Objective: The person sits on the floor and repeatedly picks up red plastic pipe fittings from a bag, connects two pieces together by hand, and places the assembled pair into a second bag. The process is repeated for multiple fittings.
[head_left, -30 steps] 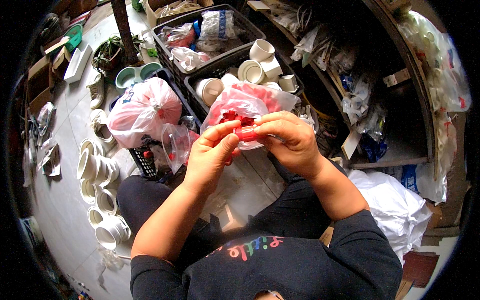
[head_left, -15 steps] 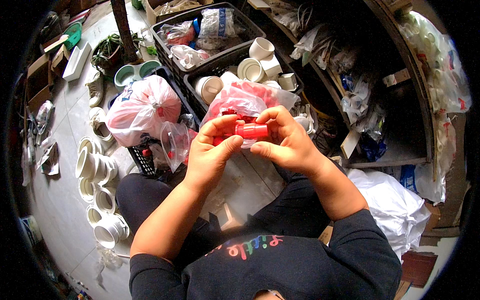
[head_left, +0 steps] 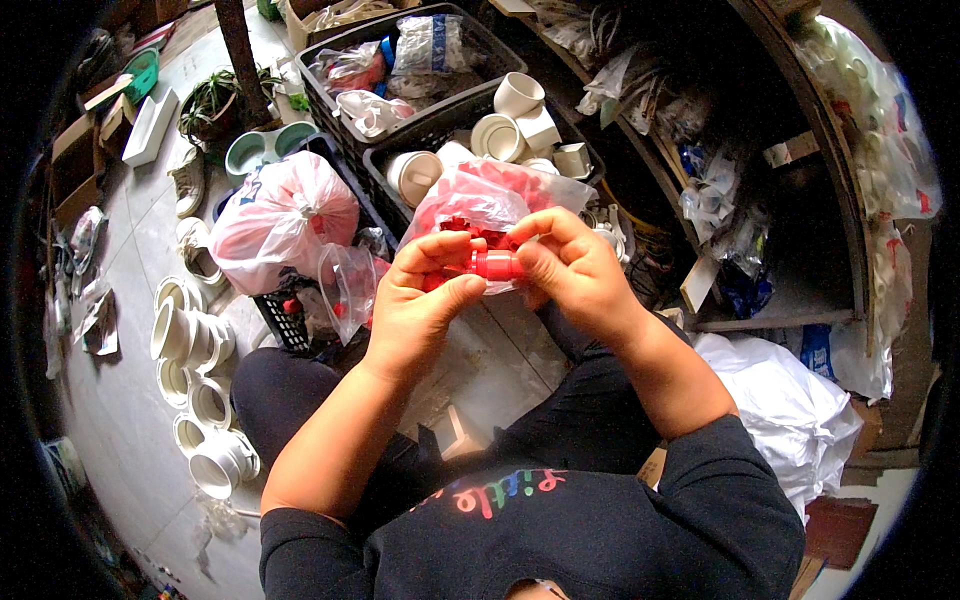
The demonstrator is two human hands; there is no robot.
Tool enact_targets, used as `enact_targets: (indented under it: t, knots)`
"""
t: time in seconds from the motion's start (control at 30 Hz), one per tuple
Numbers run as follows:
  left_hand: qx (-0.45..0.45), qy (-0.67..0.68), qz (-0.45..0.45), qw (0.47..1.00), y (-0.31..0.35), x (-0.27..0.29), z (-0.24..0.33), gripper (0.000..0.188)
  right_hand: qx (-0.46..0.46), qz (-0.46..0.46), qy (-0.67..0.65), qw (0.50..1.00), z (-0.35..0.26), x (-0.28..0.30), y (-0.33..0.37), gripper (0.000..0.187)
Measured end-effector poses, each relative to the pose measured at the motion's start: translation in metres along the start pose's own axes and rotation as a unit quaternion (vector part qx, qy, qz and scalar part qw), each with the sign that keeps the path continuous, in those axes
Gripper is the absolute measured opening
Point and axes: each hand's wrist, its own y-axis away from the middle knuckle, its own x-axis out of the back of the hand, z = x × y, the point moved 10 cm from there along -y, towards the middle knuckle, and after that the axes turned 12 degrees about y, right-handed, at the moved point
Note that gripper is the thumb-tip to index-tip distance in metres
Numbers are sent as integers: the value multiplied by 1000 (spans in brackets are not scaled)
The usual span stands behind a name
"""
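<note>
A person seated near the floor (head_left: 505, 345) holds a red plastic fitting (head_left: 494, 264) level between two bare hands, seen from where I stand. The left hand (head_left: 425, 300) pinches its left end between thumb and fingers; the right hand (head_left: 580, 280) pinches the other end, its thumb laid over it. The fitting sits in front of a clear bag of red parts (head_left: 500, 190), beside a black crate (head_left: 380, 172) of white pipe fittings (head_left: 497, 138).

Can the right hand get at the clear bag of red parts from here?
Probably yes: the bag sits just beyond the right hand, with nothing visible blocking the way, though that hand holds the red fitting.
</note>
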Motion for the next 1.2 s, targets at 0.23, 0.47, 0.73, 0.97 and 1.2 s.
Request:
enact_targets:
  t: [0.23, 0.47, 0.73, 0.97, 1.2]
  knots:
    - [-10, -11, -5, 1000, -1, 0, 2, 37, 127, 58, 67, 988, -23, 0, 5, 35]
    - [2, -7, 8, 1000, -1, 3, 0, 37, 131, 49, 38, 989, -26, -5, 3, 34]
    - [2, 11, 11, 1000, 0, 5, -2, 37, 102, 43, 64, 992, -22, -4, 0, 37]
    - [7, 20, 16, 1000, 0, 6, -2, 37, 34, 4, 0, 999, -7, -6, -1, 38]
    - [10, 1, 23, 1000, 1, 7, -6, 36, -10, 38, -34, 999, -1, 0, 4, 50]
